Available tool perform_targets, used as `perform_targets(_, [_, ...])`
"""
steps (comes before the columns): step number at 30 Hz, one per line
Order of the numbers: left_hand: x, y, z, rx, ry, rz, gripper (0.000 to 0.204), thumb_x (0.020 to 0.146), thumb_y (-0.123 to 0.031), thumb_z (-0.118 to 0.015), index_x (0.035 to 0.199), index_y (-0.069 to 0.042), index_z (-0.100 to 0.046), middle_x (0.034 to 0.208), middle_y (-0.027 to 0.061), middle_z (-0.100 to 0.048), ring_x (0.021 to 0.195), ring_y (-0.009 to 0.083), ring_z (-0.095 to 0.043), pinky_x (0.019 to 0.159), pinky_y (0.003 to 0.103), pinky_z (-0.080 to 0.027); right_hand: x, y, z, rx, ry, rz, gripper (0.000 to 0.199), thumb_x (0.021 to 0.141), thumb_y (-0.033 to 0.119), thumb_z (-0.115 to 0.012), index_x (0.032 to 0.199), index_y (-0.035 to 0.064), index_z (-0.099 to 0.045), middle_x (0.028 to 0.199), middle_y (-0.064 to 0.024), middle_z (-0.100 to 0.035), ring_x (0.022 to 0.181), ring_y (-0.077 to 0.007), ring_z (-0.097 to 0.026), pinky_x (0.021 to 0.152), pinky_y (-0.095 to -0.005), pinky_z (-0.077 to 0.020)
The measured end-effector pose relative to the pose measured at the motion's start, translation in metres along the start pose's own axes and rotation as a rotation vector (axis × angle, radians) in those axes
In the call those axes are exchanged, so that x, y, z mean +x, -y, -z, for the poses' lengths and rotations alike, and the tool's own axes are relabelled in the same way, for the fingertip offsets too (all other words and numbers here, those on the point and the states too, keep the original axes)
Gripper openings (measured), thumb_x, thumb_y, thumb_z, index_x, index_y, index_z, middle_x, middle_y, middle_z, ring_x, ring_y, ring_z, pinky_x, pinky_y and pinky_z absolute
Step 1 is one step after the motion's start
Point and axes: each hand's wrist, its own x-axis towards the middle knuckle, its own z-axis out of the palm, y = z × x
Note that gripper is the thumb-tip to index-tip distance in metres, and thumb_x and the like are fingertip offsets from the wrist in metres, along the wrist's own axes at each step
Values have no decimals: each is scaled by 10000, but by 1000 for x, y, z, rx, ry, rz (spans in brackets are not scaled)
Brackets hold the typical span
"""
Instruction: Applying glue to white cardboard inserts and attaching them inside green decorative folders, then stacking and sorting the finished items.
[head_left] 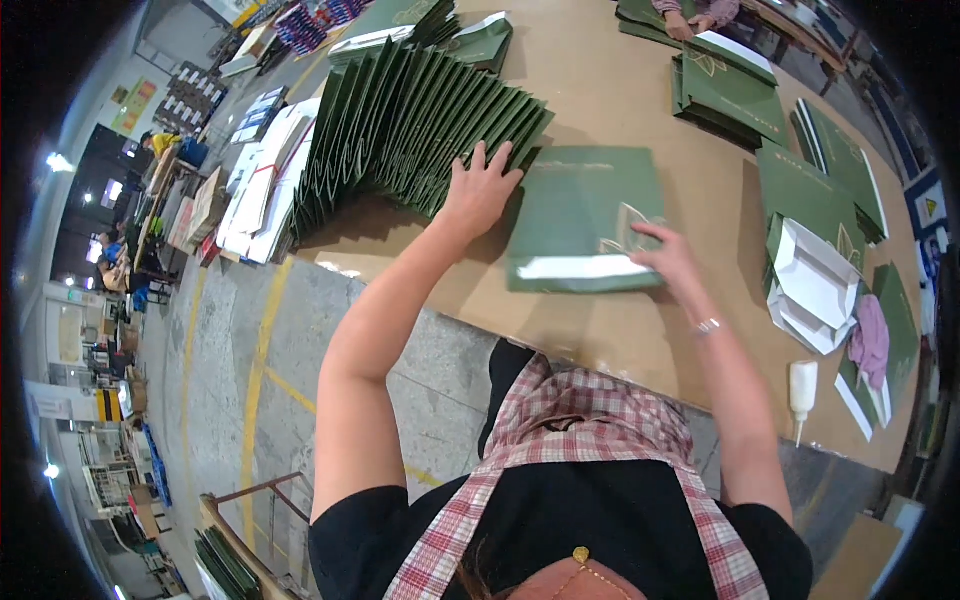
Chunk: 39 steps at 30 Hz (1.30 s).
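A flat green paper bag [580,205] with a white folded bottom strip lies on the brown table [640,90] in front of me. My right hand [668,255] presses on its lower right corner, fingers spread flat. My left hand [480,190] rests open against the end of a long fanned row of upright green bags [410,125], just left of the flat bag. Neither hand grips anything.
More green bag stacks [725,90] and opened bags [815,285] lie on the right. A white glue bottle [802,390] and a pink cloth [870,340] sit near the table's right edge. Another person's hands [695,15] work at the far side. Grey floor with yellow lines lies left.
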Motion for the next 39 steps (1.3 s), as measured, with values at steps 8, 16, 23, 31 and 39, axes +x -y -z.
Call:
perform_targets(8, [1, -29, -21, -8, -73, -9, 351, 848, -144, -594, 1193, -199, -631, 1476, 95, -386, 1325, 397, -382, 982, 548, -426, 129, 21, -235, 634, -173, -57, 302, 772, 113, -695, 1063, 41, -650, 979, -198, -698, 904, -327, -676, 793, -439, -518])
perform_targets(16, [-10, -27, -44, -128, -197, -3, 310, 815, -208, -597, 1122, -185, -632, 1379, 14, -496, 1302, 310, -405, 957, 518, -369, 53, 48, -127, -23, 248, 338, 287, 841, 31, -602, 1128, 34, -622, 968, -149, -644, 740, -177, -647, 603, -312, -523])
perform_targets(23, [-33, -28, -41, -193, -256, 71, 446, 897, -183, -592, 1339, -206, -533, 1450, 44, -443, 1358, 327, -372, 1073, 599, -267, -55, 35, 122, -572, -979, 734, 346, 724, -21, -577, 1036, 92, -674, 1011, -136, -641, 953, -322, -595, 824, -430, -486])
perform_targets(31, [-45, -135, 28, -664, -417, 14, 579, 860, -84, -618, 1408, -195, -468, 1469, 175, -387, 1373, 399, -331, 1114, 520, -288, -71, -39, 290, -1302, -816, 382, 279, 818, 58, -543, 947, 178, -760, 971, -89, -682, 1048, -267, -576, 1048, -487, -331])
perform_targets(39, [-69, -188, 49, -1029, -339, 24, 541, 836, 13, -550, 1366, -85, -497, 1449, 219, -386, 1334, 435, -371, 1110, 522, -290, -121, -26, 52, -1106, -430, 530, 76, 792, 131, -567, 810, 113, -639, 809, -76, -662, 846, -277, -633, 734, -437, -488])
